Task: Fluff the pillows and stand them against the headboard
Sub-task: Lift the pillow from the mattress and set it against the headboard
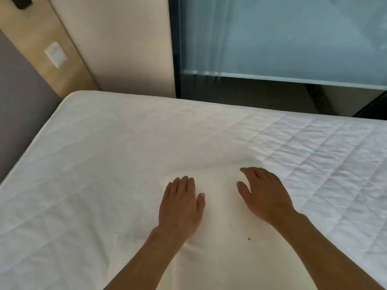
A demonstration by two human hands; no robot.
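A white pillow (222, 208) lies flat on the white quilted mattress (104, 164), near the front edge at the middle. My left hand (180, 206) rests palm down on its left part, fingers stretched out. My right hand (265, 195) lies palm down on its right part, thumb spread toward the left hand. Neither hand grips the fabric. The grey padded headboard (18, 105) runs along the left side of the bed, well away from the pillow. No other pillow is in view.
Behind the headboard is a beige wall panel with a white switch plate (55, 54). A dark-framed glass pane (282, 38) with a sheer curtain stands past the far side of the bed, with dark floor below it.
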